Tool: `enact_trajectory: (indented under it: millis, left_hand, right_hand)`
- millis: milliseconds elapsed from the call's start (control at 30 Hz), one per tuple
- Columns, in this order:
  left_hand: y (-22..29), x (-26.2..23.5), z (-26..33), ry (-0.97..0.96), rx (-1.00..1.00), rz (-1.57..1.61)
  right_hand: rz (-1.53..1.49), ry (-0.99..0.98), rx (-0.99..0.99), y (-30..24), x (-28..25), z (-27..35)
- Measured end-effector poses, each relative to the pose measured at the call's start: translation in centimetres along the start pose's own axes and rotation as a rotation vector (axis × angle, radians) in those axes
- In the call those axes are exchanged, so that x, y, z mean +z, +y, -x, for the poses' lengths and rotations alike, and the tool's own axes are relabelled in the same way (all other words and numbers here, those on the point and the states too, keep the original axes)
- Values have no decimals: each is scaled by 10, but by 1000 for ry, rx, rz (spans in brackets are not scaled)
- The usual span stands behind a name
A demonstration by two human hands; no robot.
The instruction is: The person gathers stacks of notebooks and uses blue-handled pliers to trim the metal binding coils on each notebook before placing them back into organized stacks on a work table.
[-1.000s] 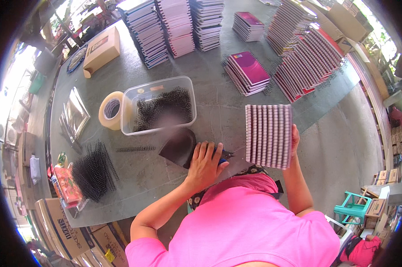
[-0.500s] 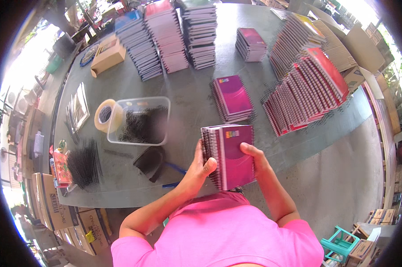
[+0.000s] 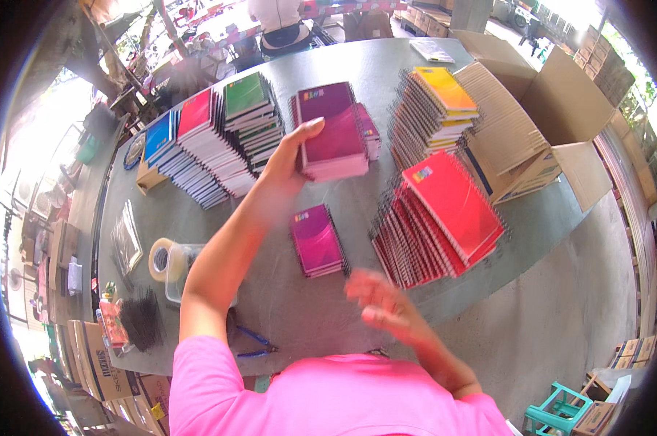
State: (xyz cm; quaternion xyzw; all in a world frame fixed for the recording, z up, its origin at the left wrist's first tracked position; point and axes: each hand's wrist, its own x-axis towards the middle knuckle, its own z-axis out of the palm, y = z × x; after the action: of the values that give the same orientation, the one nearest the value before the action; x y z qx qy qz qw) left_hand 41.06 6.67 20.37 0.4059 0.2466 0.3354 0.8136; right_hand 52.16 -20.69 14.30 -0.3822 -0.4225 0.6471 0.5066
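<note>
My left hand (image 3: pixel 291 158) reaches far out over the table, closed round a stack of purple spiral notebooks (image 3: pixel 332 138) with its thumb on the top cover. That stack partly hides a smaller maroon notebook pile (image 3: pixel 372 132) behind it. My right hand (image 3: pixel 385 305) hangs over the near part of the table, holding nothing, its fingers stretched out and slightly blurred. Just beyond it lies a low stack of magenta notebooks (image 3: pixel 315 241). A leaning pile of red spiral notebooks (image 3: pixel 452 207) is to its right.
Blue (image 3: pixel 158 138), red (image 3: pixel 195 115) and green (image 3: pixel 246 98) notebook piles stand far left, yellow ones (image 3: pixel 445 89) beside an open carton (image 3: pixel 499 109). At left are a tape roll (image 3: pixel 160 260), plastic tub (image 3: pixel 174 280), black coils (image 3: pixel 141 320) and blue-handled pliers (image 3: pixel 254 346). Someone (image 3: pixel 274 13) is beyond.
Both hands held the purple notebooks close to my body. My left hand has carried them forward to the far part of the table; my right hand has let go. The view has shifted.
</note>
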Motion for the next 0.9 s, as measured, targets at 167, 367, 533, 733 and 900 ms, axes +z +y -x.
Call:
enact_trajectory:
  millis: [167,367,533,733,900]
  left_hand:
    - [10,20,-115,8,-83,3]
    - [-42,-29,-186,79,-165,4]
    - [-40,-19,-181,143,-246,12]
    - [-28,-16,-173,341,-167,-513]
    - [-34,-27,-176,335,-193,-437]
  right_hand:
    - [-83,-44,440,59,-25,20]
    - [-249,203,606,105,-44,24]
    - [-421,292,626,107,-55,22]
    - [-467,234,620,108,-61,23]
    - [-497,219,615,117,-68,18]
